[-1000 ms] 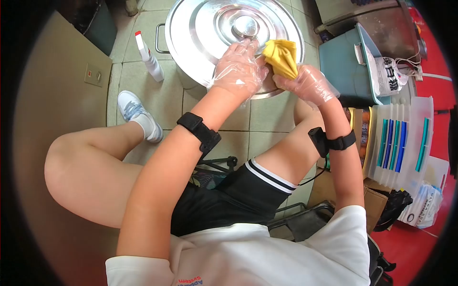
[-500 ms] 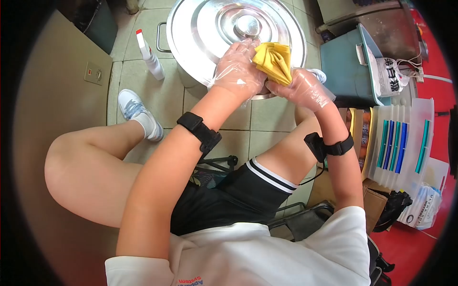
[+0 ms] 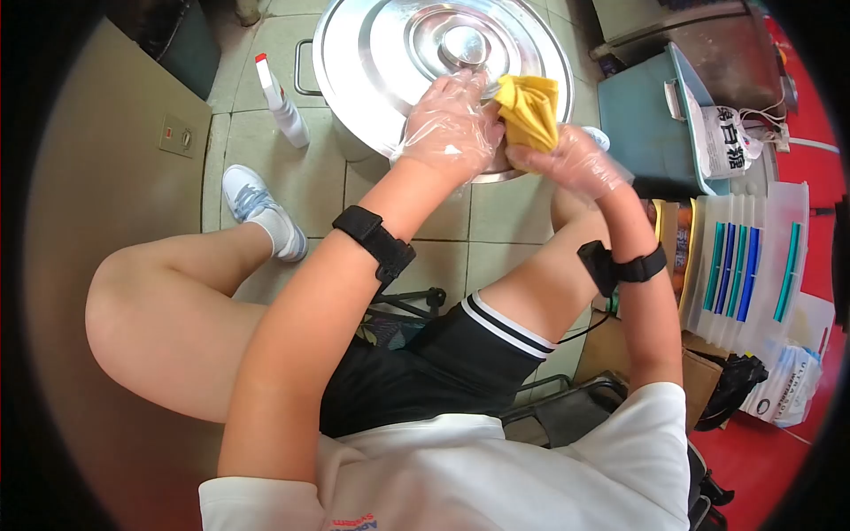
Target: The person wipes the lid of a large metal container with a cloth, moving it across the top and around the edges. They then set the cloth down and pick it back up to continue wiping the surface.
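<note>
A large round metal lid (image 3: 372,71) with a central knob (image 3: 464,44) covers a big metal pot. My left hand (image 3: 450,128), in a clear plastic glove, lies over the front part of the lid just below the knob, its fingers stretched forward and side by side. Beside it, my right hand (image 3: 571,161), also gloved, grips the lower end of a folded yellow cloth (image 3: 529,111). The cloth stands up from the right hand above the lid's right side, close to the left fingertips.
A white spray bottle with a red tip (image 3: 285,111) stands on the tiled floor at the left. On the right are a blue-grey bin (image 3: 642,124), stacked plastic containers (image 3: 748,265) and a cardboard box (image 3: 699,380). A cabinet (image 3: 115,239) borders the far left.
My right hand and the yellow cloth have moved a little to the right, away from my left hand. The cloth has changed shape slightly. My left hand has stayed near the knob.
</note>
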Tool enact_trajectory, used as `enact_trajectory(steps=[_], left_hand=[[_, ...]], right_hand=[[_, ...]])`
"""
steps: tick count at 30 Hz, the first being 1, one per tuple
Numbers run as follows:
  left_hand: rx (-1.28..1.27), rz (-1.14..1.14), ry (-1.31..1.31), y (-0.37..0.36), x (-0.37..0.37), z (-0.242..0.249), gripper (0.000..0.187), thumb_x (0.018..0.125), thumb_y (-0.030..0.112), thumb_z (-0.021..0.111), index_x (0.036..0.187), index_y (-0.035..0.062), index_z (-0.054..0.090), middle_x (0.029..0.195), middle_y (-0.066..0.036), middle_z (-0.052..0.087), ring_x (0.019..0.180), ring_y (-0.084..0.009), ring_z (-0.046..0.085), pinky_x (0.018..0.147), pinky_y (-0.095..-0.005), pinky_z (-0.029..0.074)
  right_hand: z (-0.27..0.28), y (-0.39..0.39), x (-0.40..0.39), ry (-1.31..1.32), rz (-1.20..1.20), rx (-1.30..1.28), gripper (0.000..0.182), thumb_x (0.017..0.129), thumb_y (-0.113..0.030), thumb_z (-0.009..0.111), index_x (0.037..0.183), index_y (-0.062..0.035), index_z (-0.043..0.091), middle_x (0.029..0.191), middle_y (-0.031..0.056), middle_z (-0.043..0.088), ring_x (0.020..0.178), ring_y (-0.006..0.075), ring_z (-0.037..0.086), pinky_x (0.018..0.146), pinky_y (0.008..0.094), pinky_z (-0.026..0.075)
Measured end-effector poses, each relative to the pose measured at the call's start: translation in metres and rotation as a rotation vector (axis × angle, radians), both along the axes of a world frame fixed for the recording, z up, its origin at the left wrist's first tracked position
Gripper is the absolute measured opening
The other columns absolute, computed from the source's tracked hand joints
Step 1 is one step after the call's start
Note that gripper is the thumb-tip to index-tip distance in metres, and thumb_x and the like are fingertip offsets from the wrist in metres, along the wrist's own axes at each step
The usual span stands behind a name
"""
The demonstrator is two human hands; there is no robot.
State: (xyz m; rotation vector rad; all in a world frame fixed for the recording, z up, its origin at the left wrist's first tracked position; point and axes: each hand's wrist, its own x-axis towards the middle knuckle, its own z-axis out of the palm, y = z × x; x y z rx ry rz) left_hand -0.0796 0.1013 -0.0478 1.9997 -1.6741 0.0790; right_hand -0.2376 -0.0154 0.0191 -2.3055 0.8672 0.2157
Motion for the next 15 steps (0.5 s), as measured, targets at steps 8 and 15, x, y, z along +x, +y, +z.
enact_trajectory(steps=[8, 15], left_hand=[[0.070, -0.016, -0.066, -0.002, 0.002, 0.002, 0.038, 0.096, 0.035, 0.045, 0.123, 0.0150, 0.062, 0.138, -0.010, 0.050, 0.130, -0.0234, 0.043, 0.109, -0.0372, 0.030], [-0.089, -0.028, -0.032, -0.001, 0.001, -0.003, 0.037, 0.092, 0.032, 0.050, 0.119, 0.0119, 0.063, 0.131, -0.010, 0.056, 0.126, -0.0240, 0.046, 0.107, -0.0374, 0.032]], right_hand=[[0.015, 0.018, 0.014, 0.072, -0.025, -0.026, 0.041, 0.079, -0.041, 0.071, 0.088, -0.0019, 0.067, 0.069, 0.0140, 0.064, 0.062, 0.0248, 0.060, 0.065, 0.0352, 0.049], [0.022, -0.009, 0.011, 0.232, -0.129, -0.156, 0.043, 0.079, -0.042, 0.069, 0.089, -0.0009, 0.068, 0.072, 0.0154, 0.066, 0.065, 0.0290, 0.061, 0.066, 0.0376, 0.049]])
